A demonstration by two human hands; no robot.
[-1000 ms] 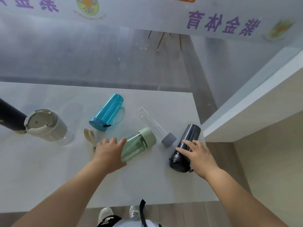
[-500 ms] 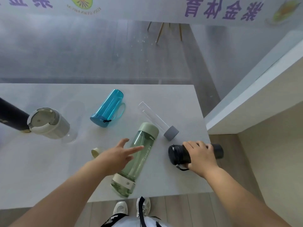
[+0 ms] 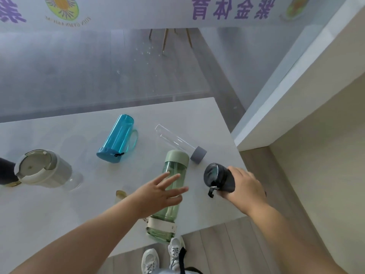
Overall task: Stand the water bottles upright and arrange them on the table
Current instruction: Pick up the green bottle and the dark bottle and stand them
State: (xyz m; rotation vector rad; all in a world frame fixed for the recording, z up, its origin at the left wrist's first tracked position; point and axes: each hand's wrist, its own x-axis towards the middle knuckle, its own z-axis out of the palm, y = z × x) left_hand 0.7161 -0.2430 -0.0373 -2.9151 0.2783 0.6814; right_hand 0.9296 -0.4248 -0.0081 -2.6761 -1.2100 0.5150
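Observation:
My right hand (image 3: 246,189) grips the black bottle (image 3: 218,177) near the table's right edge, its lid end tipped toward the camera. My left hand (image 3: 160,192) hovers open, fingers spread, over the green bottle (image 3: 173,175), which lies lengthwise with its base jutting over the table's near edge. A blue bottle (image 3: 117,139) with a loop handle lies on its side further back. A clear tube bottle (image 3: 177,142) with a grey cap lies beside the green one's lid. A grey-white tumbler (image 3: 42,169) stands at the left.
The pale table (image 3: 59,210) ends at a glass wall behind. A dark bottle (image 3: 6,172) shows at the left edge behind the tumbler. A small yellowish cap (image 3: 120,194) sits by my left wrist. A white ledge (image 3: 296,91) rises on the right. My shoes (image 3: 164,256) are below.
My right hand has lifted the black bottle and swung its lid end up toward the camera. The green bottle has turned lengthwise toward the near edge, and my left hand has opened above it.

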